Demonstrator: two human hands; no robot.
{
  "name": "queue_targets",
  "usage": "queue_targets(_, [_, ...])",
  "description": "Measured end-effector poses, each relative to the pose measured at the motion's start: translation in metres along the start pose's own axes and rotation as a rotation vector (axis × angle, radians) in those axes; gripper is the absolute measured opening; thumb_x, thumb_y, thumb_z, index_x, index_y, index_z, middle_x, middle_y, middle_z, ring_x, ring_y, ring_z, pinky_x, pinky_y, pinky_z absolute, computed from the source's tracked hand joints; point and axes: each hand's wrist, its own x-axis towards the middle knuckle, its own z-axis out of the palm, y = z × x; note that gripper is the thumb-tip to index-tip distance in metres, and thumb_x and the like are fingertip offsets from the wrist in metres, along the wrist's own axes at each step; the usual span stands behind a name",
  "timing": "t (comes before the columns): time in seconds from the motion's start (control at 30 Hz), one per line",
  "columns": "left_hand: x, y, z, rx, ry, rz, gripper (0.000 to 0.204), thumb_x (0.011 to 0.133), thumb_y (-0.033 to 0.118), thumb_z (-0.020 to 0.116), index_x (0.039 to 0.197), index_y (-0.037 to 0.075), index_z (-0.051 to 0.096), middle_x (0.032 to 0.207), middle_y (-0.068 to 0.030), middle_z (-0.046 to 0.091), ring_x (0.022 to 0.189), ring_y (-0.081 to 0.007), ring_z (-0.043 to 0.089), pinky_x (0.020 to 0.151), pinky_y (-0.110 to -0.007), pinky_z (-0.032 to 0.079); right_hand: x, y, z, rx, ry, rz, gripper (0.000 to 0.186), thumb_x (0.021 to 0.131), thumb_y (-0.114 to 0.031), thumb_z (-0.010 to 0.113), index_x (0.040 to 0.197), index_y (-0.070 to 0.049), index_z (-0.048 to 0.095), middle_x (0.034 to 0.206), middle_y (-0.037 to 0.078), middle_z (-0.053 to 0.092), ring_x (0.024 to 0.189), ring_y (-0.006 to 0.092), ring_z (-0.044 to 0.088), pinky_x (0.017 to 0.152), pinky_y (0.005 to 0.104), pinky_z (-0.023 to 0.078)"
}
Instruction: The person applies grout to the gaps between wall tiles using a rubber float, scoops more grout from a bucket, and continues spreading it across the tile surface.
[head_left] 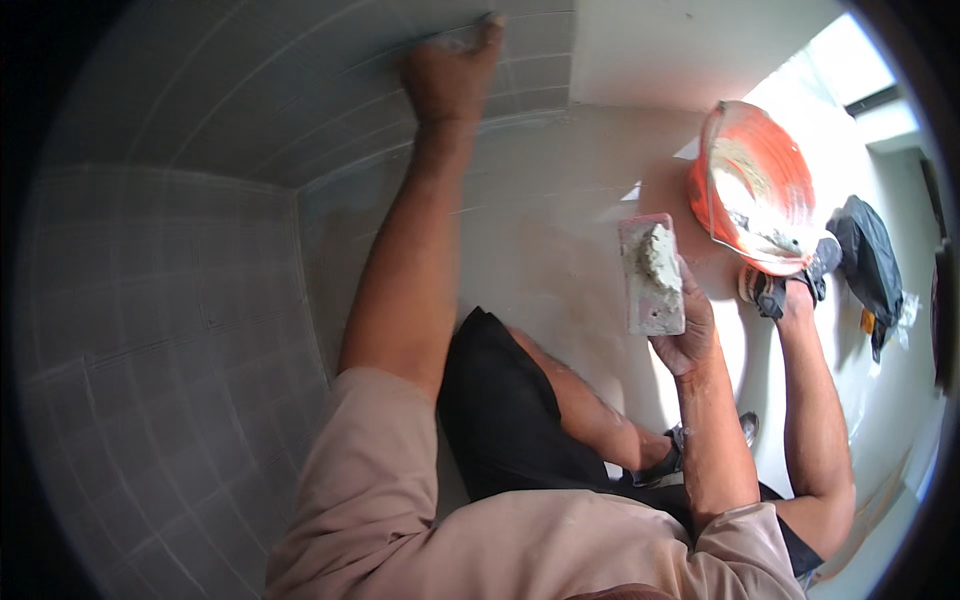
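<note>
My left hand (448, 72) reaches up to the grey tiled wall (250, 70) with pale grout lines, its fingers bent at the surface and thumb raised; what they hold, if anything, is hidden. My right hand (690, 330) holds a pink, paste-smeared rectangular board (642, 310), with a lump of pale grey paste (660, 262) on it. The board is just left of and below an orange bucket (760, 150), which has pale material inside and a wire handle.
A second tiled wall (150, 370) is at the left. The pale floor (540, 250) stretches under my bent legs. A black bag (865, 265) lies right of the bucket, beside my shoe (768, 298). A bright opening (840, 60) is at the upper right.
</note>
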Motion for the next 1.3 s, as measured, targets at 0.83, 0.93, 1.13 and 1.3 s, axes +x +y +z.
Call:
queue_targets(0.83, [-0.361, -0.106, -0.288, 0.723, -0.092, -0.307, 0.033, 0.094, 0.006, 0.052, 0.125, -0.006, 0.056, 0.136, -0.0256, 0.051, 0.129, -0.0442, 0.046, 0.108, -0.053, 0.039, 0.018, 0.012, 0.003, 0.067, -0.28, 0.017, 0.041, 0.103, -0.024, 0.055, 0.137, -0.002, 0.049, 0.125, 0.014, 0.061, 0.108, 0.0272, 0.064, 0.086, 0.0407, 0.059])
queue_targets(0.93, [-0.431, -0.071, -0.307, 0.704, -0.241, -0.336, 0.043, 0.093, 0.006, 0.052, 0.135, -0.004, 0.051, 0.145, -0.0241, 0.045, 0.135, -0.0432, 0.042, 0.114, -0.053, 0.033, 0.021, 0.013, -0.002, 0.079, -0.322, 0.035, 0.036, 0.107, -0.021, 0.047, 0.139, -0.003, 0.048, 0.127, 0.013, 0.06, 0.112, 0.0253, 0.062, 0.092, 0.0411, 0.056])
queue_targets(1.13, [-0.536, -0.012, -0.256, 0.703, -0.233, -0.498, 0.051, 0.093, 0.011, 0.052, 0.141, -0.004, 0.045, 0.148, -0.0233, 0.042, 0.141, -0.0434, 0.036, 0.118, -0.053, 0.027, 0.031, -0.008, -0.025, -0.072, -0.364, 0.016, 0.037, 0.105, -0.014, 0.049, 0.141, -0.004, 0.046, 0.123, 0.01, 0.059, 0.111, 0.0228, 0.061, 0.094, 0.0376, 0.055])
queue_targets(1.3, [-0.628, 0.015, -0.226, 0.808, -0.208, -0.526, 0.053, 0.094, 0.015, 0.052, 0.143, -0.004, 0.042, 0.151, -0.0229, 0.038, 0.143, -0.0424, 0.032, 0.118, -0.053, 0.027, 0.021, 0.027, -0.053, -0.073, -0.271, -0.086, 0.046, 0.102, -0.005, 0.051, 0.147, -0.01, 0.041, 0.135, 0.009, 0.055, 0.116, 0.0216, 0.059, 0.102, 0.0486, 0.05])
